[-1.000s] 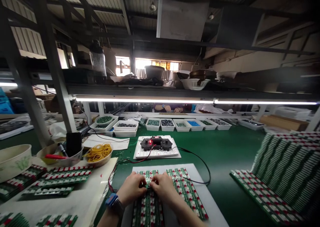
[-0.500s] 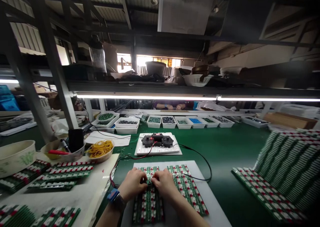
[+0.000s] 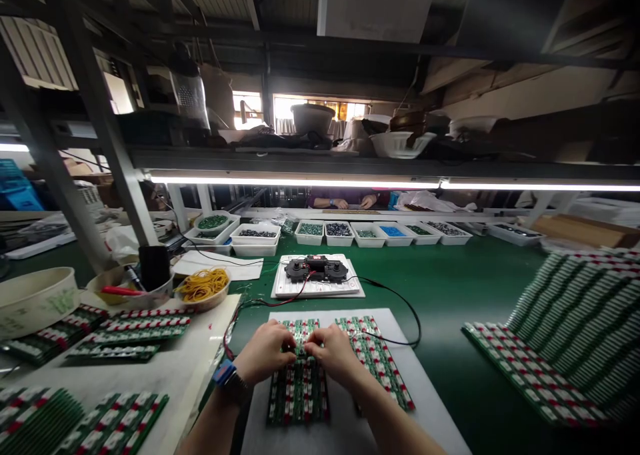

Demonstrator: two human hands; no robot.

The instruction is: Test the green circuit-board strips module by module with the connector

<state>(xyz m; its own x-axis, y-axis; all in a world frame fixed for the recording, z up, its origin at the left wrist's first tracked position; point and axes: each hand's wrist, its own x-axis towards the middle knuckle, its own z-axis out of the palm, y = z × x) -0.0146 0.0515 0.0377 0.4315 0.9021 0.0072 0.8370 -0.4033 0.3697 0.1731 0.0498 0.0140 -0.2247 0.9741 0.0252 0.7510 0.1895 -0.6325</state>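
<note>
On a white board (image 3: 435, 428) in front of me lie two green circuit board panels. Both my hands work over the upper part of the left panel (image 3: 299, 395). My left hand (image 3: 267, 353), a blue-faced watch on its wrist, has thumb and fingers pinched at the panel. Close beside it my right hand (image 3: 333, 353) is pinched too, fingertips nearly meeting the left ones. Whatever the fingers hold is too small to make out. The right panel (image 3: 383, 361) lies beyond my right hand, with a black wire (image 3: 419, 321) running across it. Behind them sits a black device (image 3: 317, 268) on a white tray.
White bins (image 3: 369, 235) of small parts line the back. A tall stack of panels (image 3: 575, 308) stands at right. More panels (image 3: 115, 425), yellow rubber bands (image 3: 203, 285) in a bowl and a pen cup (image 3: 155, 268) are at left. Another person's hands (image 3: 355, 202) show beyond the shelf.
The scene has shifted slightly upward in the view. My hands stay pinched at nearly the same spot on the left panel. The other person's hands have moved a little apart.
</note>
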